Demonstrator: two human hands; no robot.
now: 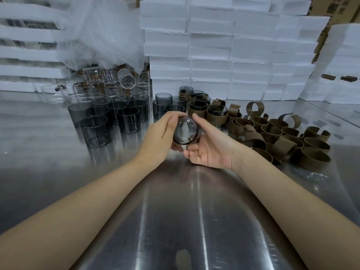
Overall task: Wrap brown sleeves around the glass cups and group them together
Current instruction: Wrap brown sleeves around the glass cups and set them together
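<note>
Few brown-sleeved glass cups (198,109) grouped beyond our fingertips. We grip tipped round grey glass cup (185,130) betw. L hand (161,137) + R hand (210,151), fingers curled round it. Many bare grey cups (109,117) left of fingers, loose brown sleeves (282,137) right: mostly undone.

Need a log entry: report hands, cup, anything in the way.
Both on cup: left hand, right hand. Held above table, tipped sideways. Nothing blocks sleeves.

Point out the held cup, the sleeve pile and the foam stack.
held cup (185,131), head view, its end facing the camera
sleeve pile (313,159), head view, wall of the nearest sleeve
foam stack (210,45), head view, front of one block
</note>
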